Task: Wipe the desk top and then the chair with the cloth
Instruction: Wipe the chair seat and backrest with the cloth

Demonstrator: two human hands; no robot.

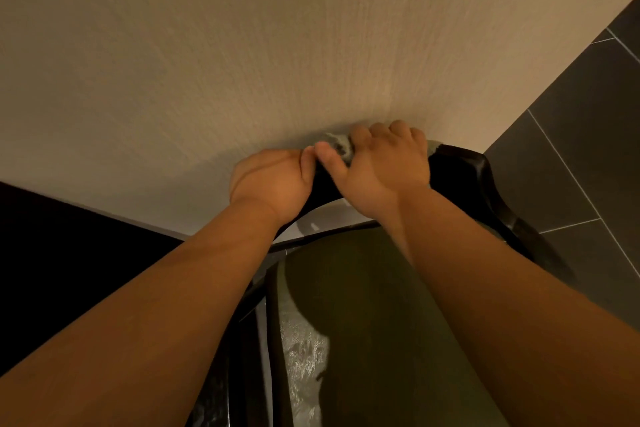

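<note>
A chair stands against a beige wall, with a dark wooden top rail [464,166] and an olive-green padded seat [363,305] below it. My right hand [384,170] presses a small grey cloth [341,146] onto the top rail near its middle. Only a crumpled bit of the cloth shows between thumb and fingers. My left hand [273,180] grips the same rail just to the left, its thumb touching my right thumb. The desk is not clearly in view.
The beige textured wall [242,45] fills the upper view right behind the chair. Dark grey floor tiles [571,135] lie to the right. A dark surface [69,270] sits at the lower left beside the chair.
</note>
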